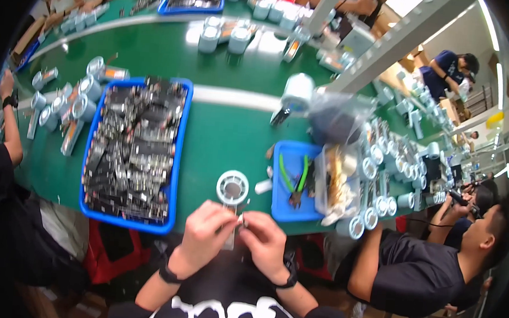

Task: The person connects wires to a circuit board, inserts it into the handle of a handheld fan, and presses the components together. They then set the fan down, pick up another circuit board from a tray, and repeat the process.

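Note:
My left hand (205, 229) and my right hand (265, 241) meet just past the table's near edge, both with fingers pinched. Between their fingertips shows a tiny white piece (240, 219), too small to name; which hand grips it I cannot tell. Right beyond my fingers lies a pale housing with a round, ring-shaped head (232, 187). Its handle runs back toward me, partly hidden under my hands. A small white part (263, 186) lies to the right of the ring.
At left stands a blue tray (178, 154) heaped with dark circuit parts. On the right, a blue bin (280, 210) holds green-handled cutters (296, 197), beside a clear box (321, 192) of small parts. Many pale-blue housings (84, 106) lie about. A co-worker (422, 268) sits close at right.

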`<state>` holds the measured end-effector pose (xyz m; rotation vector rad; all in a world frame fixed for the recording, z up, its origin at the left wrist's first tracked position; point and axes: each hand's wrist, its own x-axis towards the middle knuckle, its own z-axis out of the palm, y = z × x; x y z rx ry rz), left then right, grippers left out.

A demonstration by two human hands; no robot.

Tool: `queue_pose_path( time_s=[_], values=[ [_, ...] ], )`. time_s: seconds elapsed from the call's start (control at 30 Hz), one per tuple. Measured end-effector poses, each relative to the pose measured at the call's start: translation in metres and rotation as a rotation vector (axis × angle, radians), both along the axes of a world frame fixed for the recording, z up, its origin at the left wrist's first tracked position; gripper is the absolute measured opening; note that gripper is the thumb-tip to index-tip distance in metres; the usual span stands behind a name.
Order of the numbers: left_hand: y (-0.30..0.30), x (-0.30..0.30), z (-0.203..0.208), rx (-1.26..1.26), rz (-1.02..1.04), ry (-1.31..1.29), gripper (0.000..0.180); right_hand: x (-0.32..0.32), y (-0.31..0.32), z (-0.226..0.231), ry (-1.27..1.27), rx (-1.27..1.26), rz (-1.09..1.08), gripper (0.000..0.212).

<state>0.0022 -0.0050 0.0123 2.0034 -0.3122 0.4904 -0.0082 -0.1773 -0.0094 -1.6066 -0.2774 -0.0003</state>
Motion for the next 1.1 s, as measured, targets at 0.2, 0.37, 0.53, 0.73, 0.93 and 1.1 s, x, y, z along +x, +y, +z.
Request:
queue_pose_path(
  time_s=[0.2,0.37,0.53,0.73,0.93,1.1],
  values=[
    [0.002,0.009,0.006,-0.056,-0.041,0.022,0.013,0.009,0.001,-0.002,0.028,0.017,-0.010,0.036],
    [0.002,0.003,-0.003,-0.152,-0.017,0.137,0.014,0.009,0.001,-0.008,0.002,0.116,0.041,0.040],
    [0.004,-0.001,-0.003,-0.104,-0.022,0.109,0.016,0.003,-0.005,-0.012,-0.078,0.042,0.074,0.043],
    [0.007,0.000,-0.005,-0.141,-0.063,0.107,0.018,0.011,-0.013,-0.006,-0.196,-0.081,0.103,0.044],
    [0.010,0.003,-0.006,-0.173,-0.101,0.146,0.014,0.019,-0.013,-0.010,-0.250,-0.050,0.099,0.044],
    [0.009,0.001,0.000,-0.269,-0.132,0.306,0.012,0.020,-0.014,-0.013,-0.338,-0.084,0.087,0.042]
  ],
)
